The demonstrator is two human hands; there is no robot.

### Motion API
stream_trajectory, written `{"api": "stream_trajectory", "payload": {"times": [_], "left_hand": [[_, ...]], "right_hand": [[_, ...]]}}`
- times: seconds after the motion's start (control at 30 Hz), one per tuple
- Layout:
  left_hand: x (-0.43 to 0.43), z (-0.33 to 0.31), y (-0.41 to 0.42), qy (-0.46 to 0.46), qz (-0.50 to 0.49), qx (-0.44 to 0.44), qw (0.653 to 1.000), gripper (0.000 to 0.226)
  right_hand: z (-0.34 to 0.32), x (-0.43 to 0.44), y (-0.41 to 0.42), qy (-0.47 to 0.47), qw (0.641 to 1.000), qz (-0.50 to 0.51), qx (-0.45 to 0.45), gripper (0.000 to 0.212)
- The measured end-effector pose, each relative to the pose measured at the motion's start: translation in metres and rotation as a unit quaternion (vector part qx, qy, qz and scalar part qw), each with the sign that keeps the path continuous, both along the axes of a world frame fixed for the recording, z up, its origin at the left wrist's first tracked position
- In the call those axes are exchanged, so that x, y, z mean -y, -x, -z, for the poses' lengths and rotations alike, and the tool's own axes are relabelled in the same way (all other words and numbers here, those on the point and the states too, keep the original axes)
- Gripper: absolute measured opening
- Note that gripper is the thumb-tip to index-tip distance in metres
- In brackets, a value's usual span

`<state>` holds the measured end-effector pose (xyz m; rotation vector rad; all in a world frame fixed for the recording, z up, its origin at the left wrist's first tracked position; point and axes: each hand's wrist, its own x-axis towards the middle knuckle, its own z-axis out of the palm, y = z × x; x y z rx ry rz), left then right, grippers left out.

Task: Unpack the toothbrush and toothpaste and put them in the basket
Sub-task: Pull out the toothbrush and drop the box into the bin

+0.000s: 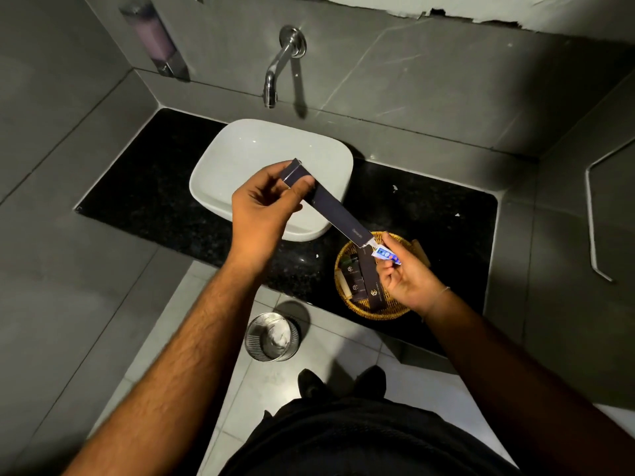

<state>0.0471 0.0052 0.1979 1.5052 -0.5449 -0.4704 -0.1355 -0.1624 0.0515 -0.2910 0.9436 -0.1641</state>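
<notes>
A dark carton and a small toothpaste tube are held over a black counter.

The long carton (pixel 330 204) is gripped at its upper end by the left hand (pixel 264 207); the toothpaste tube (pixel 386 254), at the carton's lower open end, is pinched by the right hand (pixel 407 280) above the wicker basket (pixel 347 300), in which dark packets are seen. Behind, a white basin (pixel 240 156) is set on the counter (pixel 137 187) under a wall tap (pixel 278 70), with grey tiled walls around and a metal bin (pixel 271 334) on the floor below.

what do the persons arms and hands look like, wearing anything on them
Both forearms are bare, with no sleeves in view and visible hair along them. The left hand has no ring, watch or glove. The right hand is also ungloved, and a thin pale band or thread circles its wrist. No other markings can be made out.
</notes>
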Motion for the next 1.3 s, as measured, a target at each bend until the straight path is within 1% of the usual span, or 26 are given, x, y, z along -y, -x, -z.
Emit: {"api": "stream_trajectory", "payload": {"times": [0.03, 0.1, 0.13, 0.2, 0.27, 0.33, 0.43, 0.5, 0.53, 0.57, 0.63, 0.73, 0.8, 0.87, 0.93, 1.0, 1.03, 1.1, 1.13, 1.2, 1.23, 1.3], "left_hand": [[-0.001, 0.002, -0.003, -0.006, -0.009, -0.003, 1.000, 0.026], [-0.003, 0.008, -0.009, -0.013, -0.035, -0.010, 0.999, 0.030], [-0.006, 0.011, -0.012, -0.015, -0.048, -0.017, 0.999, 0.033], [-0.015, 0.018, -0.018, -0.015, -0.067, -0.041, 0.997, 0.040], [-0.028, 0.027, -0.027, -0.018, -0.082, -0.072, 0.994, 0.046], [-0.048, 0.040, -0.035, -0.028, -0.112, -0.105, 0.988, 0.042], [-0.086, 0.067, -0.040, -0.051, -0.152, -0.167, 0.973, 0.021], [-0.118, 0.090, -0.039, -0.078, -0.183, -0.222, 0.954, 0.014], [-0.133, 0.105, -0.037, -0.093, -0.195, -0.252, 0.943, 0.016], [-0.149, 0.119, -0.034, -0.110, -0.208, -0.276, 0.932, 0.017], [-0.181, 0.149, -0.027, -0.147, -0.233, -0.312, 0.909, 0.019], [-0.224, 0.196, -0.007, -0.176, -0.279, -0.373, 0.867, 0.023], [-0.249, 0.227, 0.009, -0.176, -0.306, -0.409, 0.842, 0.016], [-0.264, 0.255, 0.026, -0.178, -0.325, -0.441, 0.818, 0.008], [-0.272, 0.281, 0.035, -0.187, -0.350, -0.469, 0.789, 0.018], [-0.269, 0.303, 0.035, -0.182, -0.371, -0.487, 0.770, 0.019], [-0.263, 0.311, 0.031, -0.173, -0.376, -0.496, 0.763, 0.017], [-0.252, 0.332, 0.022, -0.182, -0.354, -0.512, 0.761, 0.018], [-0.248, 0.343, 0.018, -0.218, -0.327, -0.513, 0.763, 0.028], [-0.241, 0.361, 0.013, -0.321, -0.280, -0.491, 0.760, 0.051], [-0.239, 0.367, 0.013, -0.355, -0.266, -0.478, 0.758, 0.054], [-0.238, 0.373, 0.014, -0.390, -0.240, -0.461, 0.760, 0.052]], "right_hand": [[-0.001, 0.005, 0.002, 0.007, 1.000, 0.001, 0.005, 0.023], [-0.002, 0.014, 0.004, 0.027, 1.000, 0.013, 0.001, 0.027], [-0.003, 0.018, 0.004, 0.037, 0.999, 0.019, -0.007, 0.025], [-0.004, 0.025, 0.006, 0.048, 0.998, 0.025, -0.019, 0.010], [-0.003, 0.030, 0.008, 0.043, 0.998, 0.031, -0.033, 0.011], [-0.002, 0.033, 0.007, 0.050, 0.997, 0.024, -0.048, 0.009], [0.001, 0.028, -0.002, 0.070, 0.995, 0.007, -0.068, 0.013], [0.004, 0.020, -0.014, 0.088, 0.993, 0.003, -0.077, 0.028], [0.004, 0.015, -0.020, 0.091, 0.992, 0.001, -0.082, 0.028], [0.003, 0.009, -0.027, 0.089, 0.993, -0.013, -0.083, 0.021], [0.005, -0.004, -0.043, 0.071, 0.993, -0.051, -0.076, 0.016], [0.015, -0.025, -0.063, 0.074, 0.989, -0.107, -0.077, 0.003], [0.027, -0.042, -0.074, 0.101, 0.981, -0.135, -0.095, 0.002], [0.039, -0.059, -0.080, 0.135, 0.973, -0.158, -0.103, 0.007], [0.050, -0.077, -0.083, 0.157, 0.964, -0.184, -0.114, 0.003], [0.060, -0.092, -0.079, 0.182, 0.950, -0.218, -0.127, 0.012], [0.063, -0.097, -0.074, 0.198, 0.941, -0.237, -0.136, 0.015], [0.070, -0.106, -0.066, 0.224, 0.922, -0.278, -0.152, 0.010], [0.074, -0.109, -0.063, 0.231, 0.915, -0.293, -0.153, 0.012], [0.077, -0.110, -0.057, 0.231, 0.910, -0.311, -0.150, 0.018], [0.076, -0.111, -0.056, 0.228, 0.908, -0.317, -0.151, 0.017], [0.073, -0.113, -0.056, 0.221, 0.908, -0.324, -0.147, 0.015]]}}
